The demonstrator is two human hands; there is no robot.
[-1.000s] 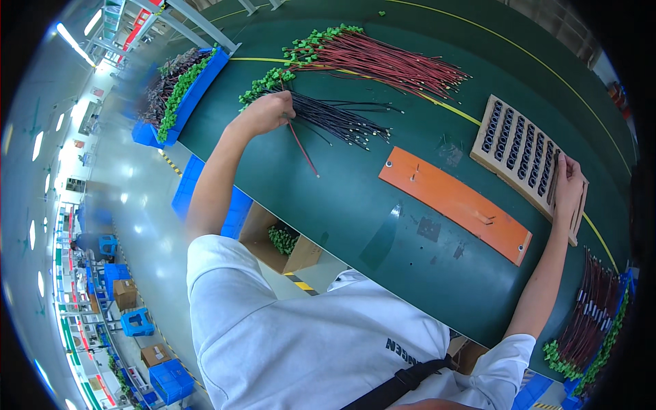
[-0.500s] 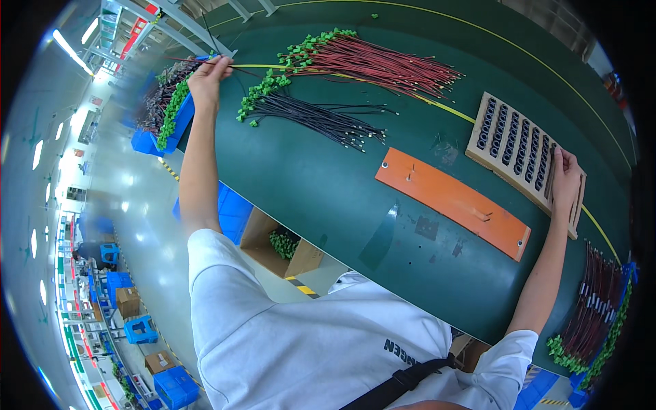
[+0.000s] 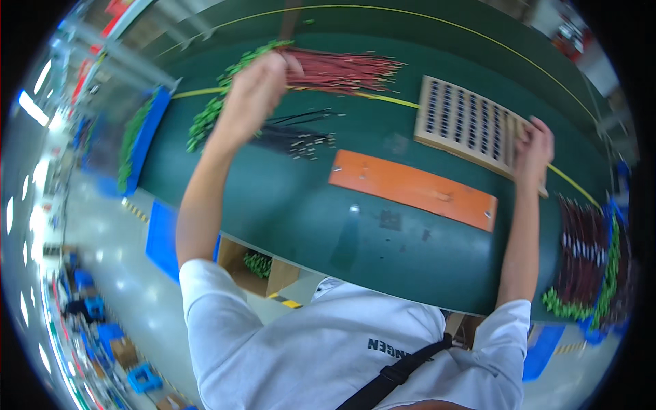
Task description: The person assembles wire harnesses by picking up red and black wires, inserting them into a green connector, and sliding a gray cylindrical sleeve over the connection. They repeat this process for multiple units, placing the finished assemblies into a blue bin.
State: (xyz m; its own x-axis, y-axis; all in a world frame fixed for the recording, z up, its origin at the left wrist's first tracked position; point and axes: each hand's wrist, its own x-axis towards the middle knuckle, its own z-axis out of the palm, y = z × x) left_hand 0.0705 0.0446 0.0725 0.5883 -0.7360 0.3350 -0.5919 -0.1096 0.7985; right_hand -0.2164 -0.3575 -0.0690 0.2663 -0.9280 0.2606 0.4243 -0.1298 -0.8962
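At the far left, at about nine o'clock, a blue tray [image 3: 145,147] is sitting at the edge of the green table [image 3: 287,205], and a row of green plugs is lying in it. Moving right, the left hand [image 3: 254,96] is hanging raised over the table at about eleven o'clock, blurred, with its fingers curled together; I cannot tell if it is clamping anything. Under and behind it, the bundle of red wires [image 3: 342,70] is lying across the table at about twelve o'clock, with its green plugs [image 3: 239,65] at the left end and bare tips pointing right. Just below that, the bundle of black wires [image 3: 294,137] is lying beside the left forearm, also with green plugs at its left end. Near the middle, an orange strip [image 3: 410,190] is lying flat on the table, tilted down toward the right. Above it, at about one o'clock, a wooden board with rows of slots [image 3: 465,123] is resting on the table. The right hand [image 3: 534,147] is pressing on the right edge of this board at about two o'clock, fingers spread over it. At the far right, at about four o'clock, another bundle of dark red wires [image 3: 581,253] with green plugs is lying at the table edge. Below the table, at about seven o'clock, a cardboard box [image 3: 256,268] is standing on the floor.
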